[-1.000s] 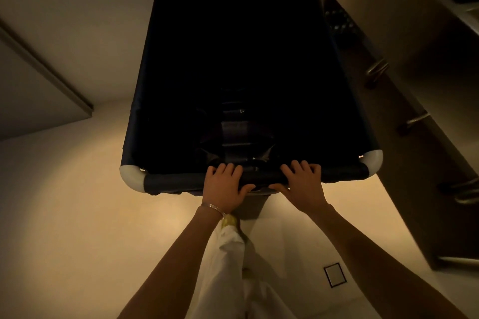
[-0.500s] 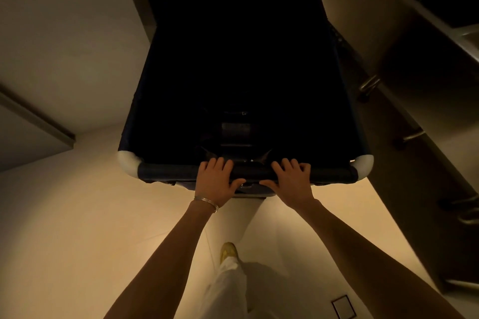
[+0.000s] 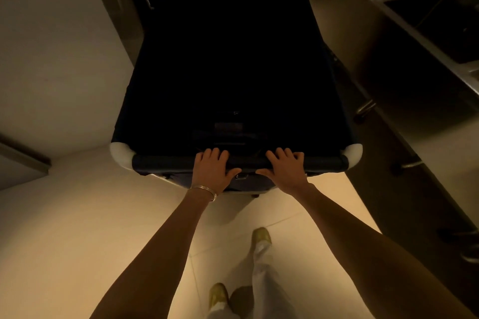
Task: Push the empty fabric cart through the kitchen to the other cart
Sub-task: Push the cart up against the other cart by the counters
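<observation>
Between wall [image 3: 51,65] and cabinets [image 3: 404,101], cart [image 3: 233,65]

Matt dark cloth cart [image 3: 233,65], glossy floor tiles [image 3: 77,228]

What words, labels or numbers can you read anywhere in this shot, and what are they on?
None can be read.
Fabric cart: a small patch inside the near wall might be a label, but it is too dark and blurred to read.
Bracelet by the left hand: no marking can be made out.
</observation>
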{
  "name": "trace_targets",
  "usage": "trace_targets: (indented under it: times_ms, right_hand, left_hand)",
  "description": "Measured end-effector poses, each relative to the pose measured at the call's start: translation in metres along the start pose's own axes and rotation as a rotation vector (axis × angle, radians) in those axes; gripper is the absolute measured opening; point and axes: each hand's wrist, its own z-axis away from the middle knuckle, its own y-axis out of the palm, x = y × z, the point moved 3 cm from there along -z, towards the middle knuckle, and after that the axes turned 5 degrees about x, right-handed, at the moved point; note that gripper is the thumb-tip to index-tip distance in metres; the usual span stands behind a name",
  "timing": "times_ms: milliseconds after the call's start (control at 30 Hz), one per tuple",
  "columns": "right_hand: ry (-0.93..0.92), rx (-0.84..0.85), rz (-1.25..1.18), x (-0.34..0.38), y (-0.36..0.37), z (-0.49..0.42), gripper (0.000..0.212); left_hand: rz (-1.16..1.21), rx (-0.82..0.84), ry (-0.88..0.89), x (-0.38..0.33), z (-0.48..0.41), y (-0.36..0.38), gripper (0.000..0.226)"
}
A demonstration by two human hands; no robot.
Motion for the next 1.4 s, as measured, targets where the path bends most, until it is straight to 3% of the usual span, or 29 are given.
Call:
trace_targets:
  times_ms: [433,767,1033,1400]
  right_hand:
    - [-0.123,0.099,0.066,-0.055,-0.038,-0.180,0.062]
    - [-0.206,0.114,0.115,-0.079,-0.060,-0.302,0.063]
    - [-0.250,0.115,0.136,-0.086,-0.079,-0.394,0.064]
    - [-0.299,0.151,0.160,-0.080,-0.111,-0.531,0.063]
  left_hand:
    - [0.016,-0.030,-0.121,0.020,-0.159,-0.025,0.053]
    - [0.034,-0.043,-0.231,0.041,-0.261,-0.043,0.069]
    - [0.061,-0.031,-0.288,0.068,-0.337,-0.055,0.052]
    - [0.061,0.005,-0.336,0.127,-0.449,-0.077,0.056]
